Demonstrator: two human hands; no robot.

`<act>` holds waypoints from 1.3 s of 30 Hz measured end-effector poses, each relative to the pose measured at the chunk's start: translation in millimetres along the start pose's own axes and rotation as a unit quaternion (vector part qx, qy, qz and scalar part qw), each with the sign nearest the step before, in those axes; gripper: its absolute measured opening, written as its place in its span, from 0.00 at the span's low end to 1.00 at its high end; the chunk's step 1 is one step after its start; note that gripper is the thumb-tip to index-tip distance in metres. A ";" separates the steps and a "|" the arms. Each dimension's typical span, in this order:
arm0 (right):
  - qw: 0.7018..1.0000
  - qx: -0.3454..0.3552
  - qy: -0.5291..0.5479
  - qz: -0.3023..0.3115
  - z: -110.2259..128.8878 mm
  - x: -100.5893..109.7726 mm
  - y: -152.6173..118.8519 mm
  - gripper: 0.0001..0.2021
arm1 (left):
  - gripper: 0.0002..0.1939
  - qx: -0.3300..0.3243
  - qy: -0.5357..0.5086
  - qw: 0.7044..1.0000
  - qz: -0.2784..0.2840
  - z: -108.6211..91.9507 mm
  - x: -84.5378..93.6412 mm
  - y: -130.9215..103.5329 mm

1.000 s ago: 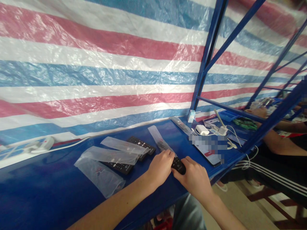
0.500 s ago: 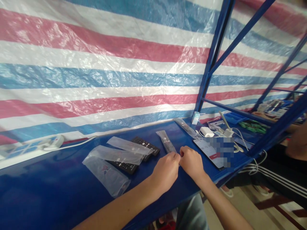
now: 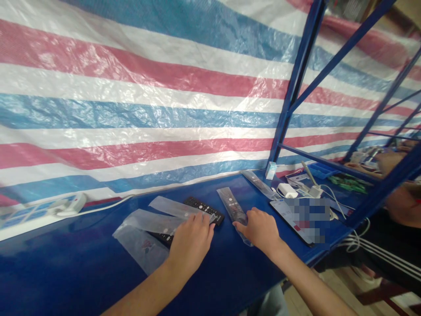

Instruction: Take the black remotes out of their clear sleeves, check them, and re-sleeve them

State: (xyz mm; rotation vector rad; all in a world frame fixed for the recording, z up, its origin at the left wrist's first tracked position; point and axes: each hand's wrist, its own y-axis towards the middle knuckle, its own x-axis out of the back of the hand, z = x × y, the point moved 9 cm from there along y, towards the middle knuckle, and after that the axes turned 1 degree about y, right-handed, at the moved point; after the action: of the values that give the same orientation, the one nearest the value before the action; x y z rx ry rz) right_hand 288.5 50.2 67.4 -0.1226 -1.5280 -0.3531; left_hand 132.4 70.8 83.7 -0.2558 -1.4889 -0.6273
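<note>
My left hand (image 3: pixel 192 239) reaches over a pile of remote controls and clear plastic sleeves, its fingers stretched out and its thumb apart. The fingertips touch the near end of a sleeve (image 3: pixel 171 206) that lies across a black remote control (image 3: pixel 200 206). Under my left hand, another black remote (image 3: pixel 163 237) is partly covered by a wider plastic sleeve (image 3: pixel 140 243). My right hand (image 3: pixel 263 230) is closed over the near part of a bagged remote control (image 3: pixel 233 204), thumb on its left side. That remote lies on the blue table (image 3: pixel 82 263).
Right of my right hand lies a tablet-like device (image 3: pixel 289 215) with a partly blurred screen. Behind it are another bagged remote (image 3: pixel 259 184), a small box (image 3: pixel 271 170), a white charger (image 3: pixel 287 190) and cables. A power strip (image 3: pixel 42 210) is at left; a blue metal frame (image 3: pixel 286 101) rises at right.
My hands were together at the near end of the bagged remote. My left hand has moved left onto the pile, while my right hand stays at the bagged remote.
</note>
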 end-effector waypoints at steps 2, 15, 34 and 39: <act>1.000 -0.005 -0.006 0.000 1.6 -3.5 6.8 0.18 | 0.14 0.003 -0.013 1.000 0.008 1.7 -2.1 0.2; 0.995 -0.089 0.009 0.034 -48.9 -12.1 87.9 0.23 | 0.15 0.004 -0.020 0.999 0.038 9.5 -8.2 5.3; 0.971 0.188 0.109 0.101 59.6 -12.4 22.0 0.22 | 0.17 0.041 -0.024 0.999 0.005 17.2 -5.1 8.0; 0.978 0.172 0.083 0.088 64.9 -12.3 23.5 0.14 | 0.16 0.024 -0.017 1.000 0.010 16.3 -7.6 8.8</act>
State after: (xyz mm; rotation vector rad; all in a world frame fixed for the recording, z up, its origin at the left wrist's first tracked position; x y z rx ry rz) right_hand 233.7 93.5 61.7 0.0437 -1.3793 0.0444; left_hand 123.7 88.4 79.6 -0.2444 -1.5296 -0.5728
